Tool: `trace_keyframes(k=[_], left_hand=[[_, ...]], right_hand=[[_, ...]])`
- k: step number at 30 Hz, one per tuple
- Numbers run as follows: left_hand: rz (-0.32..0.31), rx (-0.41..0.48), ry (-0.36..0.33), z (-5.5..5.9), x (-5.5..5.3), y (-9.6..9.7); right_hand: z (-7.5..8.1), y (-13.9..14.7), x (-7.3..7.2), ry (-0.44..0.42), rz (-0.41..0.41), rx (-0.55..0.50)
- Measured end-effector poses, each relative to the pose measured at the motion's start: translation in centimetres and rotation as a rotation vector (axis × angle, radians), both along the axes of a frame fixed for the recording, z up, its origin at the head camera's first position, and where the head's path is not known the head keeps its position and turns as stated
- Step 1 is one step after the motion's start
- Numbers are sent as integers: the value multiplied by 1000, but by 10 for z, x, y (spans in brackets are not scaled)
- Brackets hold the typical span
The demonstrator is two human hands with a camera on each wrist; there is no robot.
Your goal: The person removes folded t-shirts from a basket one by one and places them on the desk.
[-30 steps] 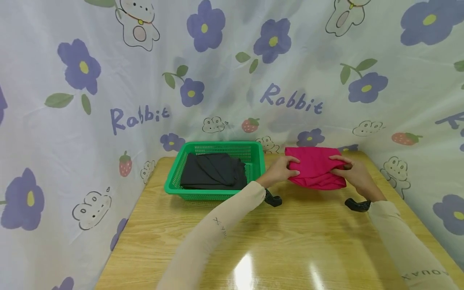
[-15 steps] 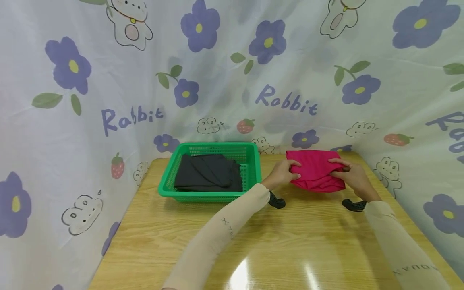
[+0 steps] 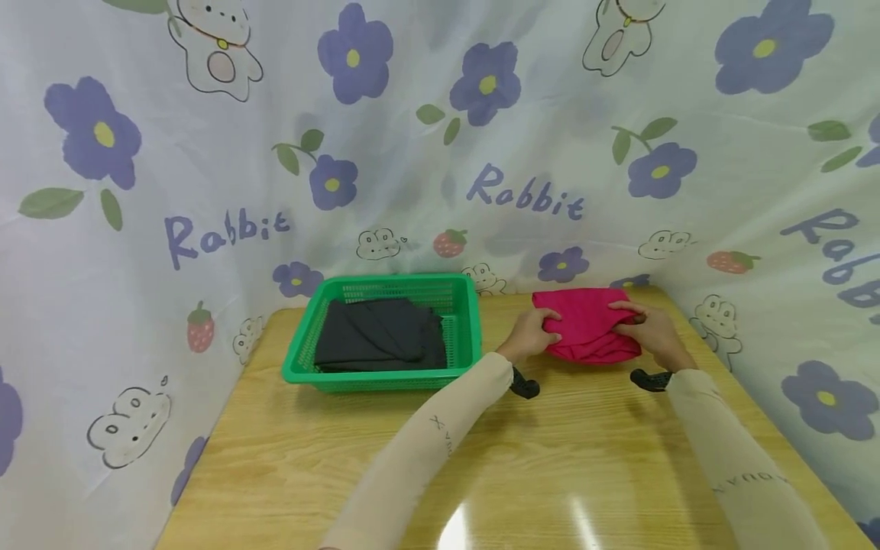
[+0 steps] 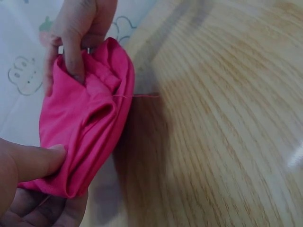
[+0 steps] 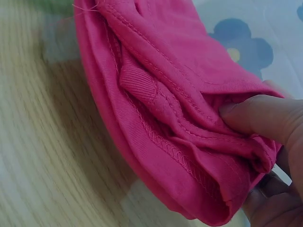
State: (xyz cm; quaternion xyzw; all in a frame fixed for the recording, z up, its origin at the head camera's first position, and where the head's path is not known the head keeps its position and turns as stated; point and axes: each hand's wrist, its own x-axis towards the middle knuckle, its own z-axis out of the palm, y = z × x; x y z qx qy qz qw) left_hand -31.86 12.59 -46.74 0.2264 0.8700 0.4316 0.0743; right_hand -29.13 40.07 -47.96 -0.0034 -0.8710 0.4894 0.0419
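Note:
Both hands hold a folded pink garment (image 3: 584, 317) by its two ends, over the back right part of the table. On its left end the left hand (image 3: 528, 334) pinches the cloth, thumb (image 4: 45, 161) on the near face and fingers behind. The right hand (image 3: 649, 334) grips the opposite end, its thumb (image 5: 258, 113) tucked into a fold. Stitched seams and a ribbed strip (image 5: 138, 84) show among the layers in the right wrist view. A loose thread (image 4: 142, 96) sticks out from the garment's lower edge.
A green perforated basket (image 3: 470, 328) stands left of the hands, with folded black cloth (image 3: 374, 336) inside. The wooden table (image 3: 330, 451) reaches back to a printed fabric curtain (image 3: 406, 176). Black straps with curved ends sit at both wrists.
The head view has turned a little to the right, so the basket and curtain sit further left in it. Both hands keep their grip on the pink garment, which stays folded.

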Motion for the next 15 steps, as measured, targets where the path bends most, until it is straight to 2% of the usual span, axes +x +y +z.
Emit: trace_keyframes(k=[8, 15], left_hand=[[42, 23, -26, -16, -10, 7], [37, 0, -30, -17, -9, 16]], right_hand=[[-10, 3, -11, -14, -11, 31], [-17, 9, -16, -36, -43, 46]])
